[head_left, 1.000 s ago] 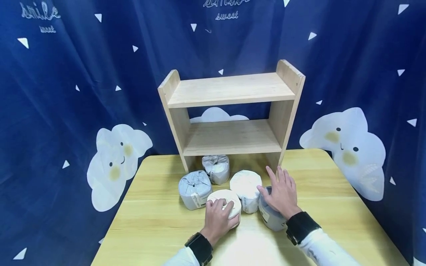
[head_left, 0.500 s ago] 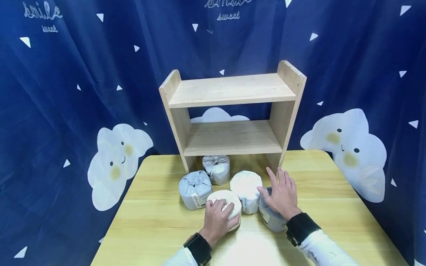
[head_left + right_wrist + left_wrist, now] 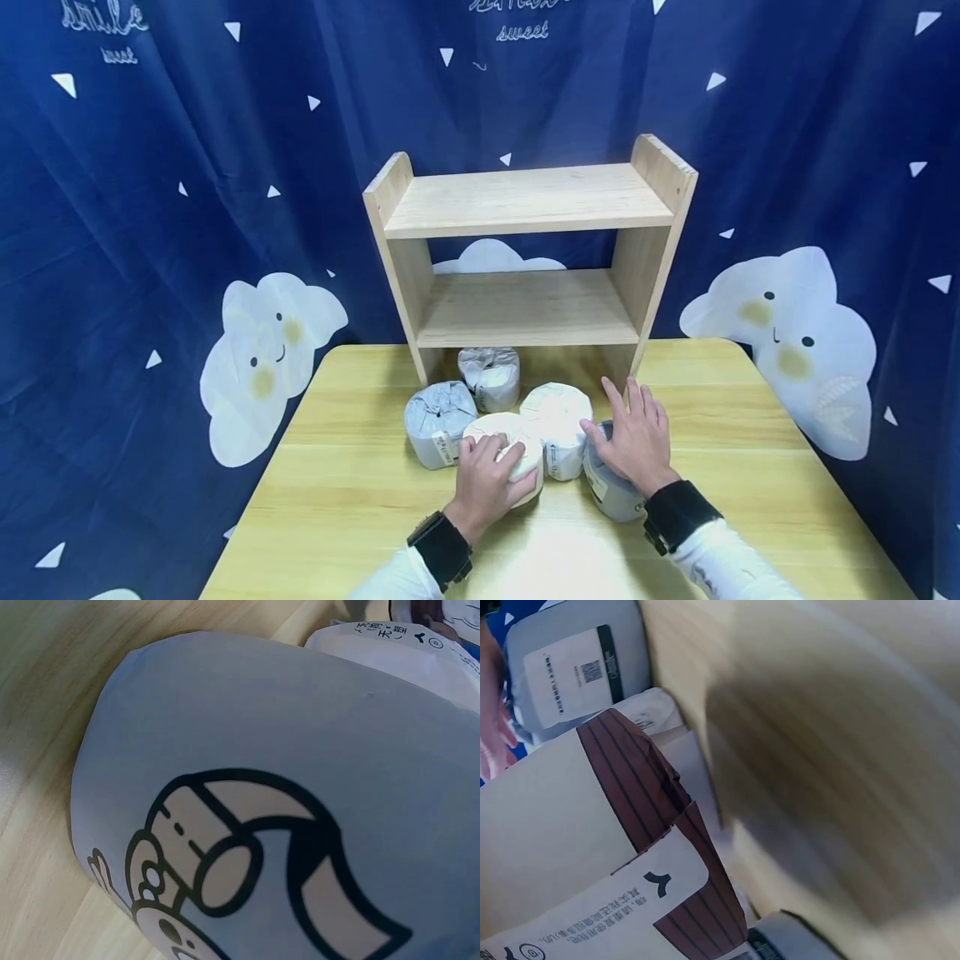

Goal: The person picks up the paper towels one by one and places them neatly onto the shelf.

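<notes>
Left hand [image 3: 483, 483] grips cream paper-wrapped cylinder [image 3: 530, 452] between wood-grain tabletop's [image 3: 337, 500] edges; likely soft; hold sides. Right hand [image 3: 636, 440] spread on grey paper cylinder [image 3: 618, 498].

Held roll [image 3: 528, 439] — before the shelf [image 3: 528, 308]

Shelf [image 3: 529, 307]: pale wood, 2 boards [image 3: 528, 200]
Table [image 3: 330, 483]: yellow wood grain, rounded far corners
Curtain [image 3: 247, 225]: dark blue, white triangles [image 3: 447, 56], 2 smiling clouds [image 3: 787, 333] flanking the shelf

Curtained indoor nook, blue cloud-print curtain [image 3: 247, 142], light table [image 3: 337, 467], wooden shelf [image 3: 536, 200]
</notes>
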Action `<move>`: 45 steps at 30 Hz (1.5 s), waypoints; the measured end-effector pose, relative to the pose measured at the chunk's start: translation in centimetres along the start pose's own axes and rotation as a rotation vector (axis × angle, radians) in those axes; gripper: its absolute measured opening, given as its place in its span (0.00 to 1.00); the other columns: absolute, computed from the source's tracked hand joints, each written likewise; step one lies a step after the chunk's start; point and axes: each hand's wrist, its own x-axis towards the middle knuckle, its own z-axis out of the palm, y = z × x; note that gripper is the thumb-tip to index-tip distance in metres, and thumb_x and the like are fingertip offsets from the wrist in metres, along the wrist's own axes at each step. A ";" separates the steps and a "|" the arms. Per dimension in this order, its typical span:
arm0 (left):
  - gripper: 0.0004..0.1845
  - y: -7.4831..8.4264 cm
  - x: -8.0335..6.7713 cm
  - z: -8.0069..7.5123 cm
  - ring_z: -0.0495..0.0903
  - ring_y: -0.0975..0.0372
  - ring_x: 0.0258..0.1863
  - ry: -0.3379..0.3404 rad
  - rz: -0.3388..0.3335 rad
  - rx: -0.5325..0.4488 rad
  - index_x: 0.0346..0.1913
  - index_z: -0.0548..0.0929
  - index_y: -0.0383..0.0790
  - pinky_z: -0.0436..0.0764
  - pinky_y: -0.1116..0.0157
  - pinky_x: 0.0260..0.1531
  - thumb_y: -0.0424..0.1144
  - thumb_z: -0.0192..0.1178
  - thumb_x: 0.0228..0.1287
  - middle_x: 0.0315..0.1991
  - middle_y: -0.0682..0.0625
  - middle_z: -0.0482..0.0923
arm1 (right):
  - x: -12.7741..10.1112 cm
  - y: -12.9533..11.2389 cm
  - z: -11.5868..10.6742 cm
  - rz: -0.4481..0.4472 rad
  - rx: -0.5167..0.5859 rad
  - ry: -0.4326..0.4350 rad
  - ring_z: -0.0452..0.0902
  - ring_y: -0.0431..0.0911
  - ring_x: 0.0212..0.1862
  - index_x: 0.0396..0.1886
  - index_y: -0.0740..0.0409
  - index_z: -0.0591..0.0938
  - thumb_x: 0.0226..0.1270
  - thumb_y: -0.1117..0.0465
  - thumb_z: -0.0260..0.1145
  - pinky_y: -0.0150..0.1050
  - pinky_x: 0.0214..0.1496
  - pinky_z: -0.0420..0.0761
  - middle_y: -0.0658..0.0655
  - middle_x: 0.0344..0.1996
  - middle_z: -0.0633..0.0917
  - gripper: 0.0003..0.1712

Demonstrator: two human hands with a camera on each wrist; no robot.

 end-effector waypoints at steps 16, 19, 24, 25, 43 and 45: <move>0.16 -0.9 2.1 -1.2 0.78 0.60 0.29 0.063 0.023 -0.009 0.32 0.84 0.45 0.66 0.57 0.32 0.54 0.68 0.45 0.31 0.51 0.78 | 0.0 0.0 -0.1 -0.007 0.007 -0.003 0.53 0.71 0.67 0.72 0.55 0.63 0.61 0.38 0.61 0.66 0.63 0.54 0.76 0.66 0.62 0.45; 0.17 -1.1 2.5 -1.4 0.79 0.60 0.28 0.071 0.016 -0.004 0.32 0.85 0.45 0.67 0.56 0.32 0.54 0.68 0.45 0.31 0.51 0.78 | 0.1 0.0 -0.2 -0.012 0.007 0.006 0.54 0.71 0.67 0.71 0.55 0.63 0.60 0.38 0.62 0.67 0.63 0.54 0.76 0.66 0.63 0.44; 0.17 -1.4 3.0 -1.7 0.79 0.59 0.28 0.079 0.001 -0.001 0.31 0.85 0.44 0.66 0.57 0.31 0.54 0.68 0.45 0.30 0.50 0.79 | 0.1 0.0 -0.2 -0.012 -0.001 0.000 0.54 0.71 0.67 0.71 0.55 0.64 0.60 0.38 0.62 0.67 0.62 0.54 0.76 0.65 0.63 0.44; 0.17 -1.4 3.1 -1.8 0.79 0.59 0.28 0.078 -0.003 -0.001 0.31 0.85 0.44 0.66 0.56 0.31 0.54 0.68 0.45 0.30 0.50 0.79 | 0.1 0.0 -0.1 -0.012 -0.003 -0.002 0.54 0.71 0.67 0.71 0.55 0.64 0.60 0.38 0.62 0.67 0.63 0.54 0.76 0.66 0.63 0.44; 0.18 -2.5 5.6 -2.6 0.78 0.57 0.27 0.116 -0.032 0.005 0.32 0.84 0.43 0.65 0.55 0.31 0.53 0.69 0.44 0.30 0.50 0.78 | -0.1 0.2 -0.2 0.007 -0.001 -0.037 0.52 0.70 0.68 0.72 0.55 0.62 0.62 0.37 0.60 0.66 0.64 0.53 0.75 0.67 0.62 0.45; 0.18 -2.6 5.9 -2.7 0.77 0.57 0.26 0.118 -0.032 0.006 0.32 0.84 0.43 0.65 0.55 0.31 0.53 0.69 0.44 0.30 0.50 0.78 | -0.1 0.2 -0.2 0.004 0.000 -0.033 0.53 0.71 0.68 0.72 0.55 0.62 0.62 0.37 0.60 0.66 0.64 0.53 0.75 0.67 0.62 0.45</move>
